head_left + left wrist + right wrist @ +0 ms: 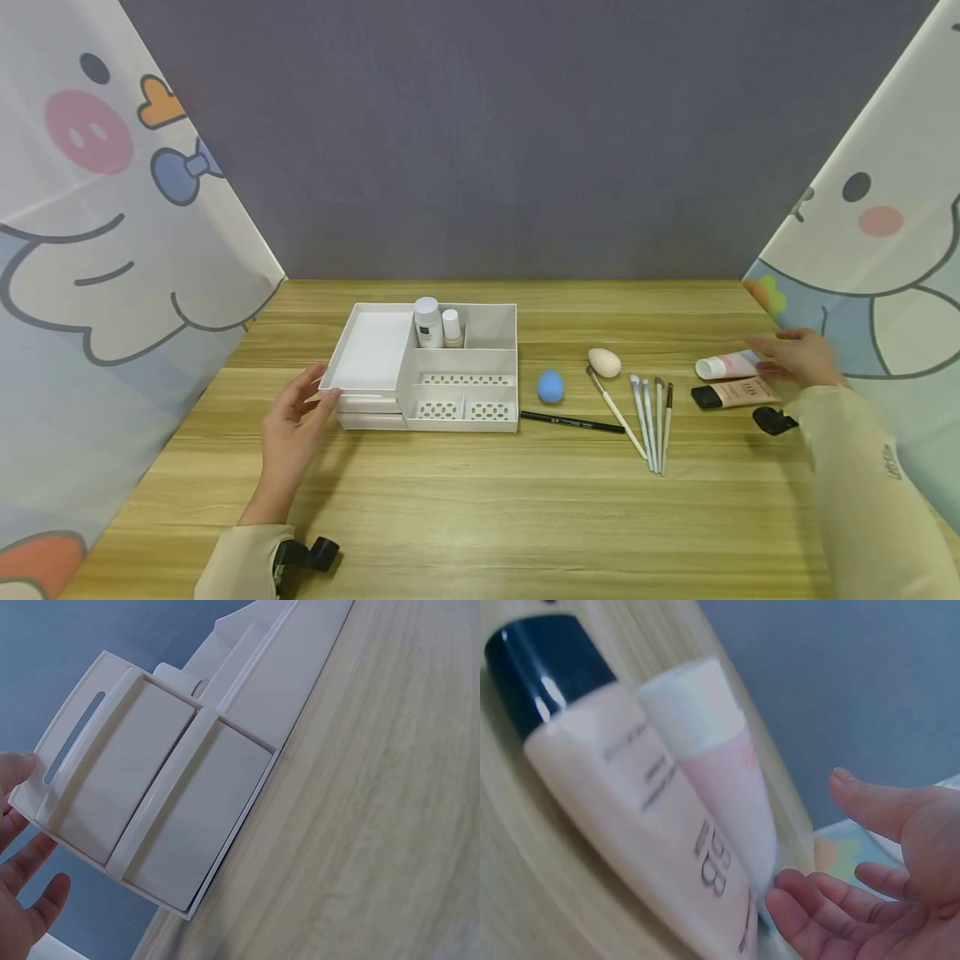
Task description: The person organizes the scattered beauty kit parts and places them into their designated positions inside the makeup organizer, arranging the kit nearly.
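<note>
My left hand (pixel 291 425) is at the left front corner of a white cosmetics organizer (pixel 461 357), its thumb touching the corner and its fingers spread loosely along the side. In the left wrist view, two drawers (pixel 120 761) face the camera beside this hand (pixel 26 877). On the right, my right hand (pixel 802 357) is over the end of a white-capped pink tube (pixel 738 364). The right wrist view has the hand (pixel 870 892) with fingers apart, close to the tube's lower end (pixel 731 802). A black-capped BB cream tube (pixel 645 802) lies alongside.
A white bottle (pixel 428 323) and a smaller bottle (pixel 452 328) stand in the organizer's back compartment. Between organizer and tubes lie a blue sponge (pixel 551 387), a cream sponge (pixel 604 362), a black pencil (pixel 572 422) and several makeup brushes (pixel 651 425).
</note>
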`<act>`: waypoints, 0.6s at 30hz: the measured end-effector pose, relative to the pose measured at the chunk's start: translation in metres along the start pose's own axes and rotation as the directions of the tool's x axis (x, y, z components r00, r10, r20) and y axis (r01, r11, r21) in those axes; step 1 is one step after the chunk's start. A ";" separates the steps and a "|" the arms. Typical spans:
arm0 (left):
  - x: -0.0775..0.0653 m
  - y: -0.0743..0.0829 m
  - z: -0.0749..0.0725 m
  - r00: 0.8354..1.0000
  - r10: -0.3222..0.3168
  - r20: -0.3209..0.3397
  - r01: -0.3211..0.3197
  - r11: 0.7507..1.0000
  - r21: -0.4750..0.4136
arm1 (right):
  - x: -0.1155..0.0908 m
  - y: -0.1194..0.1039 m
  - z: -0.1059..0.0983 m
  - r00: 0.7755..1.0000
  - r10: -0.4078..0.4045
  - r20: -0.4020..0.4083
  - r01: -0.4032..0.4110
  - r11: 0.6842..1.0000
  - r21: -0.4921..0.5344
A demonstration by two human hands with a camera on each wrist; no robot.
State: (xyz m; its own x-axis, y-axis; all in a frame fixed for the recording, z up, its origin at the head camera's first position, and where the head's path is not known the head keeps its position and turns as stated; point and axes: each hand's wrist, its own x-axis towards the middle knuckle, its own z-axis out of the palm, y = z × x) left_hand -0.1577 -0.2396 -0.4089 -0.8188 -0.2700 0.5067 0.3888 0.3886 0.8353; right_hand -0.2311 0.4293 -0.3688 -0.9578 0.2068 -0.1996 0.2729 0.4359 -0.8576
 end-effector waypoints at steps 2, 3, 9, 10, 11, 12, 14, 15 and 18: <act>0.000 0.000 0.000 1.000 0.009 -0.003 -0.009 1.000 -0.008 | -0.002 0.004 -0.002 1.000 0.009 -0.008 -0.009 1.000 -0.012; 0.000 0.000 0.000 1.000 0.013 -0.005 -0.013 1.000 -0.012 | -0.003 0.006 -0.003 1.000 0.015 -0.015 -0.015 1.000 -0.018; 0.000 -0.001 0.001 1.000 0.026 -0.008 -0.026 0.999 -0.019 | -0.004 0.019 -0.008 0.998 0.060 0.001 -0.060 0.997 -0.039; 0.000 -0.001 0.001 1.000 0.024 -0.008 -0.024 1.000 -0.020 | -0.003 0.021 -0.009 0.997 0.074 0.006 -0.074 0.996 -0.042; 0.000 -0.001 0.001 1.000 0.023 -0.008 -0.023 1.000 -0.018 | -0.002 0.023 -0.010 0.996 0.087 0.010 -0.086 0.995 -0.049; 0.000 -0.001 0.001 1.000 0.021 -0.007 -0.021 1.000 -0.017 | 0.000 0.025 -0.010 0.995 0.101 0.014 -0.100 0.993 -0.062; 0.000 0.000 0.001 1.000 0.018 -0.007 -0.018 1.000 -0.014 | 0.004 0.026 -0.010 0.993 0.122 0.004 -0.121 0.987 -0.107; 0.000 0.000 0.001 1.000 0.016 -0.007 -0.016 1.000 -0.012 | 0.006 0.027 -0.010 0.992 0.126 -0.009 -0.126 0.983 -0.136; 0.000 -0.001 0.001 1.000 0.009 -0.007 -0.009 1.000 -0.004 | 0.011 0.024 -0.008 0.995 0.096 -0.030 -0.100 0.966 -0.238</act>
State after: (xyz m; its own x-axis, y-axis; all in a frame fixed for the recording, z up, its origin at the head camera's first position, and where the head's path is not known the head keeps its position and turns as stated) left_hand -0.1588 -0.2392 -0.4096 -0.8119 -0.2727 0.5161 0.3984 0.3874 0.8314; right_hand -0.2345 0.4488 -0.3880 -0.9242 0.2736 -0.2665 0.3808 0.6088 -0.6959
